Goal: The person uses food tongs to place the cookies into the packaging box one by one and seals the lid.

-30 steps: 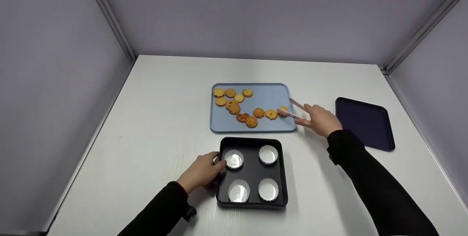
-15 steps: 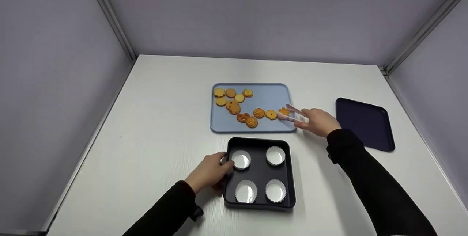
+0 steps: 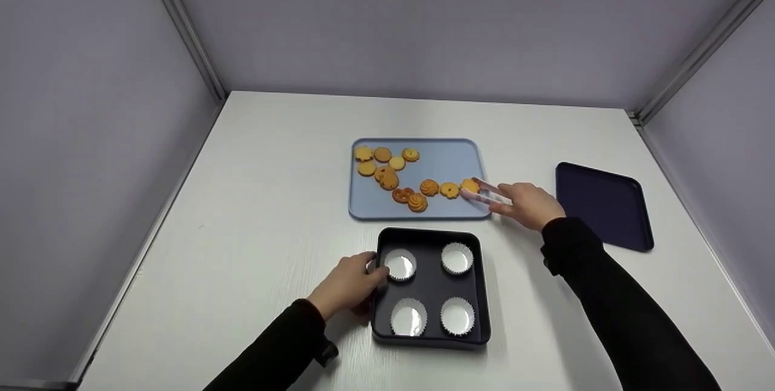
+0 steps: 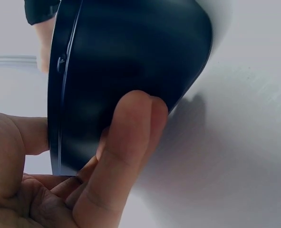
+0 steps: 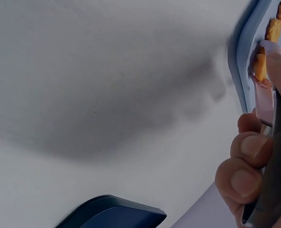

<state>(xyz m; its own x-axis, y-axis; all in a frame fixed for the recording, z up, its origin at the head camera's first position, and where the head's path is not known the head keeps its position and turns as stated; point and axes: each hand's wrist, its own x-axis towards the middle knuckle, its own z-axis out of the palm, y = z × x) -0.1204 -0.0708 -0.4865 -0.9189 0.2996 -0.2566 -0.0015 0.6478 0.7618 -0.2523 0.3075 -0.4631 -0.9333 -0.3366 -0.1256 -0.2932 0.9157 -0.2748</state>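
Observation:
In the head view my left hand (image 3: 348, 284) grips the left wall of a deep black baking tin (image 3: 430, 285). The left wrist view has the thumb at the rim and the fingers against the outer side (image 4: 140, 47). White fluted paper cups (image 3: 457, 258) sit inside the tin, one toward each corner. My right hand (image 3: 531, 205) holds a pair of tongs (image 3: 481, 197) with pale pink tips. These tips lie either side of a flower-shaped cookie (image 3: 470, 184) at the right end of the light blue tray (image 3: 448, 161); the right wrist view shows the cookie (image 5: 260, 67) between them.
Several other cookies, round, swirled and pretzel-shaped (image 3: 402, 195), lie on the blue tray's left and middle. A shallow dark purple tray (image 3: 605, 206) stands at the right, beyond the right wrist. Grey panels (image 3: 399, 28) wall in the white table (image 3: 272, 155) at back and sides.
My left hand has slid the black tin a little to the right. The tongs, wide apart a second ago, have narrowed and come down around the flower-shaped cookie.

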